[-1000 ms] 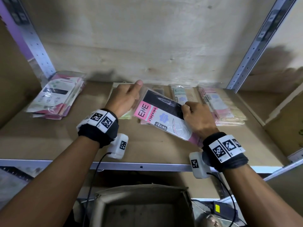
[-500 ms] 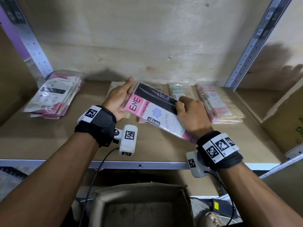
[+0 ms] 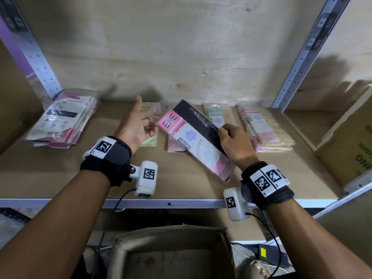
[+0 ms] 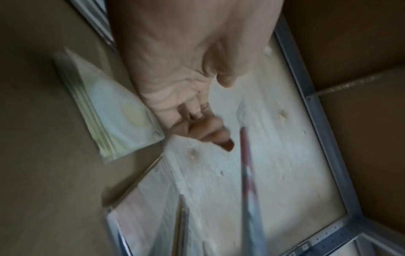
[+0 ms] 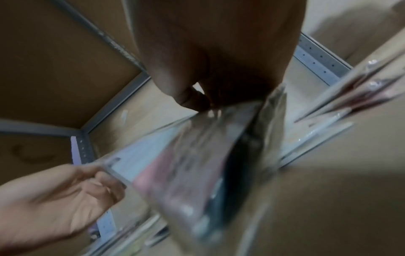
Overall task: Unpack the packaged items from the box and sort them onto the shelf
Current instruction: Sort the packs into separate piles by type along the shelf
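My right hand (image 3: 224,131) pinches the right long edge of a pink, white and black "ENE" stocking packet (image 3: 193,137) and holds it tilted above the middle of the shelf board (image 3: 120,178). The right wrist view shows that hand (image 5: 197,100) gripping the packet (image 5: 197,164) from above. My left hand (image 3: 142,125) hovers by the packet's upper left corner, palm toward it, thumb up, fingers loosely curled on nothing. From the left wrist, those fingers (image 4: 208,133) lie just short of the packet's edge (image 4: 247,164). The open cardboard box (image 3: 171,256) stands below the shelf.
Sorted piles lie along the back of the shelf: a mixed pile (image 3: 60,121) far left, a green packet (image 3: 150,140), a pink pile (image 3: 175,146) under the held packet, a teal-labelled packet (image 3: 216,115), and a pink and beige pile (image 3: 263,131). Another carton (image 3: 350,150) sits to the right.
My left hand has come off the packet's left edge and turned palm inward with the thumb raised. The right hand still holds the packet, now tilted more steeply.
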